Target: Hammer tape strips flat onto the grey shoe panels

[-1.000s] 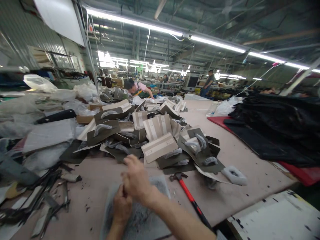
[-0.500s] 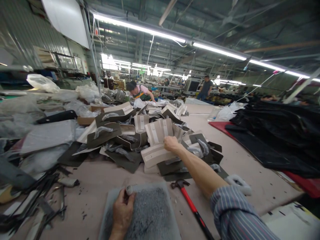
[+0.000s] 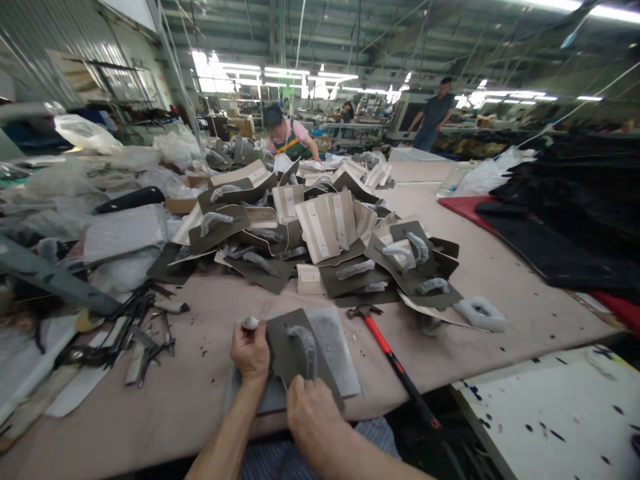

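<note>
Holding a dark panel (image 3: 283, 353) over the grey slab (image 3: 350, 367), the person works close in at six o'clock on the table (image 3: 200, 413)! The right hand (image 3: 313, 407) is closed on it near the low end of its plastic-wrapped handle (image 3: 306, 340); whether the fingers take the handle or the panel's edge, the view does not tell. Over at the panel's ten o'clock, the left hand (image 3: 250, 350) pinches a small whitish piece (image 3: 250, 323), mostly hidden by its fingers.

How far along? One panel is at the slab, handle in place on its upper face, though how firmly it is fixed cannot be told. By the look of it, work on this one is just under way. And what a heap (image 3: 325, 230) at twelve o'clock: many more such panels, handles showing, finished or waiting, no telling which! The hammer (image 3: 383, 343) lies untouched at three o'clock, the loose tools (image 3: 145, 333) at nine.
</note>
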Available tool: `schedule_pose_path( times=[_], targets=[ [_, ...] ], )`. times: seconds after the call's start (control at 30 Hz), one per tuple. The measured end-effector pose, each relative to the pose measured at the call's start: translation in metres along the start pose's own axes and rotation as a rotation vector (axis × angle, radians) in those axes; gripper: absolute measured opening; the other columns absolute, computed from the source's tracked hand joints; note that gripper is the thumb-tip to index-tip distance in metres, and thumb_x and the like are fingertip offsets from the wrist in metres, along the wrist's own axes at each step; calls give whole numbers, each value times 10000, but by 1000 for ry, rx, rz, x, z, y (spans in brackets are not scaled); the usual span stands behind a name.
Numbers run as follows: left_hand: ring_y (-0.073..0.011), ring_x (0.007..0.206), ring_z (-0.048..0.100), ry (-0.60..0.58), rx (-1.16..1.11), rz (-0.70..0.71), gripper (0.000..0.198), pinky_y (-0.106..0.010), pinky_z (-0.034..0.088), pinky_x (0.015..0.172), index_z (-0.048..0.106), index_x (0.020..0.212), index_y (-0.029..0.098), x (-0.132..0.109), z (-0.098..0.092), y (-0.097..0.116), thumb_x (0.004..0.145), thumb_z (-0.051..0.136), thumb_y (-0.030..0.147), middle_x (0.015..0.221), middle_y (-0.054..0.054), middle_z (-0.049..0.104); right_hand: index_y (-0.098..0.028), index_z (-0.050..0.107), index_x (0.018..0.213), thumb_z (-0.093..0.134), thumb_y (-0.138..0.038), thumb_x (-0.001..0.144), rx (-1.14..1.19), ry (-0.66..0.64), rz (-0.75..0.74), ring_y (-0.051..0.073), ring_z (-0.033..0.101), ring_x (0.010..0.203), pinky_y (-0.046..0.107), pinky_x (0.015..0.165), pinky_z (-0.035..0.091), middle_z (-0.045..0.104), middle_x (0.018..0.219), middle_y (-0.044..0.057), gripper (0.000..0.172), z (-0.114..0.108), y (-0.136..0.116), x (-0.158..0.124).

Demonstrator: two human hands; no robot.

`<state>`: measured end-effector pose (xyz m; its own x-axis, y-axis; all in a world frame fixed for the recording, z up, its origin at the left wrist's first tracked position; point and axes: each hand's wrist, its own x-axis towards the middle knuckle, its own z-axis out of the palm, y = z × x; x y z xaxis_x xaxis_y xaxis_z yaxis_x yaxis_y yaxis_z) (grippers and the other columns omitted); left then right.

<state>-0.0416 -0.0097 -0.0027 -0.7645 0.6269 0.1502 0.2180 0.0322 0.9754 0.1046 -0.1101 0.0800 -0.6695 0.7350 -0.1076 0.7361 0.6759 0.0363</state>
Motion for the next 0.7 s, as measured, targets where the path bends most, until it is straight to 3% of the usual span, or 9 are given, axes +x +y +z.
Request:
schedule_pose_path(
  times=[0.1,0.17,0.27,0.33,0.4,0.47,0.57,0.7],
  targets=[
    [-215,812,669,-111,97,93,344,-298,506,751,664,945,185,-4,-2,2,744,700,463,866,-55,716,-113,656,934,681,-348,829,246,79,32,253,605,751,388,663,499,631,833,114,258,11,-16,-4],
    [-208,785,666,-223,120,105,298,-284,502,723,663,933,197,-3,-3,5,769,675,445,845,-47,717,-154,637,962,610,-401,896,410,242,115,248,604,810,394,734,499,633,886,97,258,1,-6,-5],
    [-195,748,657,-343,124,111,242,-268,496,691,657,901,200,0,-4,10,791,649,416,804,-30,712,-172,572,1190,578,-357,922,566,444,244,251,590,963,384,825,491,608,1078,112,326,-14,28,-1],
    [-187,736,651,-411,123,113,229,-258,493,676,656,890,196,2,-5,13,790,648,401,786,-21,708,-188,514,1307,625,-365,885,645,421,263,255,599,1009,384,853,496,591,1162,115,471,-10,45,8],
    [-180,730,651,-474,111,106,221,-251,492,670,657,882,189,3,-5,16,785,656,387,781,-16,711,-203,521,1313,613,-351,887,732,344,239,251,629,1002,378,860,504,624,1144,101,461,6,51,19],
    [-180,758,667,-520,58,88,218,-252,505,695,660,882,182,2,-3,18,779,664,375,815,-26,728,-179,533,1303,536,-306,928,827,347,258,244,645,1037,367,896,499,662,1134,106,396,27,46,29],
    [-201,861,702,-588,-80,33,287,-282,537,789,666,963,168,0,4,20,765,684,375,919,-62,756,-101,492,1349,451,-302,966,934,422,401,251,653,1080,364,924,492,680,1170,159,435,47,31,37],
    [-225,886,726,-698,-196,-37,436,-329,568,823,632,1097,153,-3,13,18,744,710,397,935,-86,769,-103,598,1250,421,-335,982,930,429,501,259,675,1027,353,896,495,710,1101,152,397,46,25,38]
  ],
)
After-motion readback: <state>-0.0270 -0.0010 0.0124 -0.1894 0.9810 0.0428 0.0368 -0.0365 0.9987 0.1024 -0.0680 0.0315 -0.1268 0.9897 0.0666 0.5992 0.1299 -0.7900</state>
